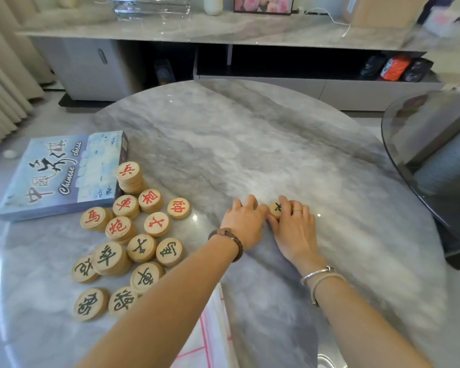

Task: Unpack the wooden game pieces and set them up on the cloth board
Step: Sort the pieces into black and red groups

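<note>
White cloth board (207,328) with red lines lies at the near edge of the marble table (250,142), under the left forearm. Mid-table, the right hand (294,231) pinches one wooden disc (276,209) by its rim. The left hand (243,221) curls beside it, grip unclear. The other pieces (141,248) cluster by the box (61,176) near the left edge. They are likely light, hard and smooth, best held at the rim.

Right hand (294,227) pinches black-marked piece (276,209) on tabletop (250,144); left hand (243,221) just beside it. Loose pieces (133,235), game box (61,176) at left; cloth board (213,328) corner under left forearm.
</note>
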A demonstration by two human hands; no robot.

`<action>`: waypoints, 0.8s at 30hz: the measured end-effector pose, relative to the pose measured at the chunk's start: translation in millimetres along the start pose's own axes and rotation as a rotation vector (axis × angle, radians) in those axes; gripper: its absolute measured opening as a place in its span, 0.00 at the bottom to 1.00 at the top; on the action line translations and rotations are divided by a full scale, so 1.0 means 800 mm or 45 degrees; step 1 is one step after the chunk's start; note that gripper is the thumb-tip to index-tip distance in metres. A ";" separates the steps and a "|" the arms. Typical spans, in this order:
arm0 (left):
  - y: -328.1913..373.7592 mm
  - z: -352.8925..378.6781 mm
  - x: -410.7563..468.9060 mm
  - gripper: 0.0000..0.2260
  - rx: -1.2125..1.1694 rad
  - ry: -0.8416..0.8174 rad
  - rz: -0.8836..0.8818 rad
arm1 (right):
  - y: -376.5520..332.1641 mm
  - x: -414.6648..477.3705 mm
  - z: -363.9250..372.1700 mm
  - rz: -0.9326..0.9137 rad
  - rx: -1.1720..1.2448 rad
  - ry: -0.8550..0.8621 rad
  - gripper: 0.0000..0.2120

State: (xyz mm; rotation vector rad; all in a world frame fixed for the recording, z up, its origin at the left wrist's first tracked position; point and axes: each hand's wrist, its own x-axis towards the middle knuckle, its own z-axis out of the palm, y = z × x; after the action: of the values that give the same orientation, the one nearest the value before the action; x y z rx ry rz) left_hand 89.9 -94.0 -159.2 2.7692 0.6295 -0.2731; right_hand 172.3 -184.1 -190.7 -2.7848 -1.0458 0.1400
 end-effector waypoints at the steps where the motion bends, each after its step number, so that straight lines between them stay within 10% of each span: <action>1: 0.003 0.004 -0.007 0.14 0.016 0.010 0.008 | -0.001 -0.006 0.001 0.016 -0.006 0.011 0.26; 24: -0.102 -0.054 -0.209 0.18 -0.363 0.367 -0.333 | -0.175 -0.112 -0.057 -0.256 0.602 -0.134 0.26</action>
State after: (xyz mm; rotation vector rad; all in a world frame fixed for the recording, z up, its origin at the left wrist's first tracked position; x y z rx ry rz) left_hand -89.7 -75.6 -96.6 2.4672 1.0180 0.1572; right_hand 21.6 -144.8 -117.2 -2.2586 -1.1346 0.4484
